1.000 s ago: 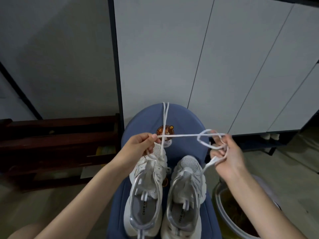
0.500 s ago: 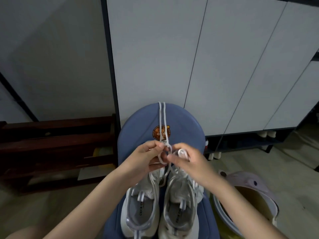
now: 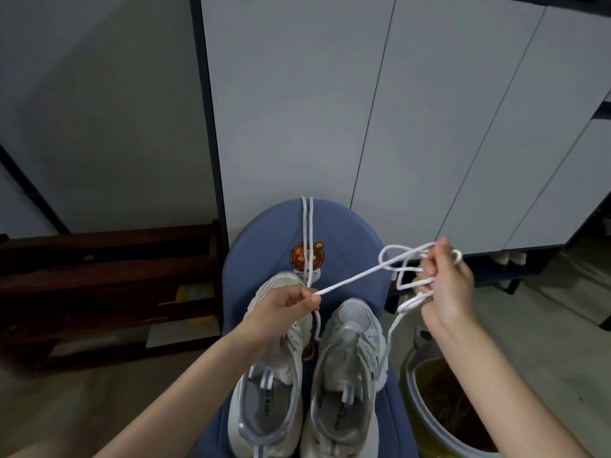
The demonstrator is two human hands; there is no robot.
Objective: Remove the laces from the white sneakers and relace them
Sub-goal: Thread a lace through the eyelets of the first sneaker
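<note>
Roughly midway, by the look of it. Both white sneakers sit side by side, toes pointing far, on a blue cushioned seat (image 3: 357, 246). Left sneaker (image 3: 274, 391) shows no lace across its upper part that I can make out, though the hand hides much of it; right sneaker (image 3: 347, 385) looks laced. One loose lace (image 3: 306, 233) lies doubled in two parallel strands along the far middle of the seat, over a round bear patch (image 3: 305, 257).

Second lace (image 3: 350, 279) is off the shoe and in both hands. Judged: removal done on at least one shoe; relacing that shoe is not yet begun.

Left hand (image 3: 287, 309) hovers over the left sneaker's toe, fingers closed in a pinch on one end of the lace. Right hand (image 3: 443, 285) is raised to the right of the seat, fingers curled around several loops of the same lace, which runs taut between the hands; a tail hangs from it toward the right sneaker.

A bin (image 3: 429, 434) stands near right.
</note>
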